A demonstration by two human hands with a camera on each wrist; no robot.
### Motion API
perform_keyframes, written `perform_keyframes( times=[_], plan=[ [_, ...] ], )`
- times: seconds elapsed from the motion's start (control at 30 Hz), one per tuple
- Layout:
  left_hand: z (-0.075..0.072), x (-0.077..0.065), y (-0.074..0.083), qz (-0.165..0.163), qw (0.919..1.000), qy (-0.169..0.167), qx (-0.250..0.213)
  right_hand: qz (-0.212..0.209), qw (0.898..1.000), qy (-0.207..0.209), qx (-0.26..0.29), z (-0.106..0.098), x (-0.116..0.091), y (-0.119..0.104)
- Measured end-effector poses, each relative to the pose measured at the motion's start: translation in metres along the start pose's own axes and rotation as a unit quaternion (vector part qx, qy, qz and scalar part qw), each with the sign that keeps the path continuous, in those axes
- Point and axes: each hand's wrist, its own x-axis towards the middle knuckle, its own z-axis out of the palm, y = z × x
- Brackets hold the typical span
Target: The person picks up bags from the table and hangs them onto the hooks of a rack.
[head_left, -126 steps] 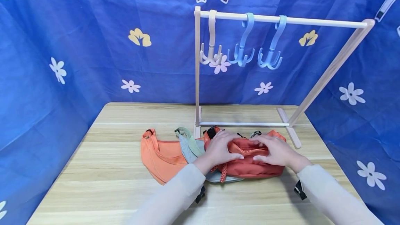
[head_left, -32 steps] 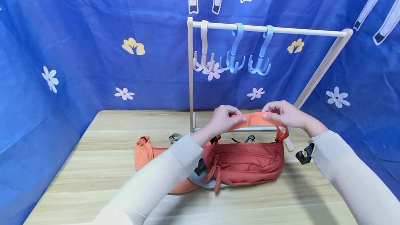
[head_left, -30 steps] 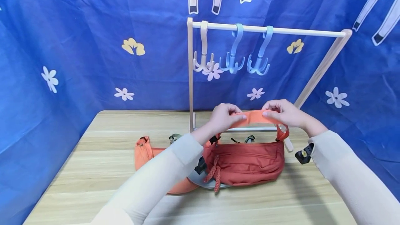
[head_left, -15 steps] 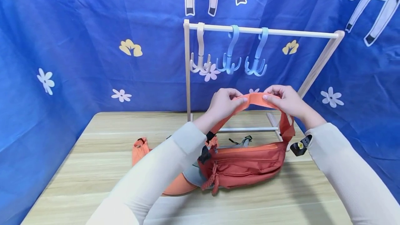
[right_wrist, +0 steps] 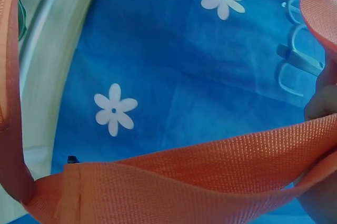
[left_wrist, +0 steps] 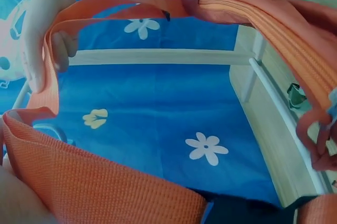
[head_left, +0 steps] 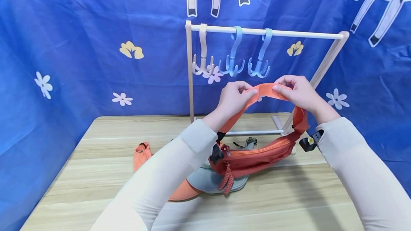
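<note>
A red waist bag (head_left: pixel 253 161) hangs tilted from its orange strap (head_left: pixel 265 89), its right end higher. My left hand (head_left: pixel 233 97) pinches the strap on the left, thumb on the near side. A short way to the right, my right hand (head_left: pixel 298 92) pinches it too. Between the hands the strap bows up in an arch. In the left wrist view the webbing (left_wrist: pixel 105 176) fills the lower left, and the bag's zip (left_wrist: pixel 284 40) shows at right. Beneath the red bag lies a grey-blue bag (head_left: pixel 205 180); whether they touch I cannot tell.
Behind the hands stands a rack with a white top bar (head_left: pixel 298 34). A cream hook (head_left: pixel 203 49) and two blue ones, a middle hook (head_left: pixel 236 45) and a right hook (head_left: pixel 261 51), hang from it. An orange bag (head_left: pixel 183 192), partly hidden by my left sleeve, lies on the wooden table (head_left: pixel 102 152).
Both hands went from resting over the red waist bag to pinching its strap. They have since risen, lifting and tilting the bag and uncovering more of the grey-blue bag. The view has shifted slightly.
</note>
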Motion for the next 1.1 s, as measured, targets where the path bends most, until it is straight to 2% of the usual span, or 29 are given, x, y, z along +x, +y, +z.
perform_keyframes(
  times=[0.1,0.27,0.4,0.6,1.1],
  plan=[
    [0.001,0.002,0.005,-0.004,0.9998,-0.002,-0.021,0.001,1.0,0.007,-0.011,-0.006,0.003,-0.006],
    [0.004,0.005,0.014,-0.001,0.999,0.022,-0.039,0.001,0.999,0.022,-0.032,-0.016,0.01,-0.014],
    [0.006,0.008,0.02,0.003,0.9979,0.025,-0.06,0.006,0.999,0.037,-0.039,-0.023,0.014,-0.02],
    [0.007,0.016,0.025,0.007,0.9969,0.037,-0.069,0.004,0.997,0.058,-0.043,-0.031,0.021,-0.026],
    [0.016,0.034,0.025,0.039,0.9903,0.11,-0.076,0.049,0.993,0.096,-0.037,-0.028,0.046,-0.03]
  ],
)
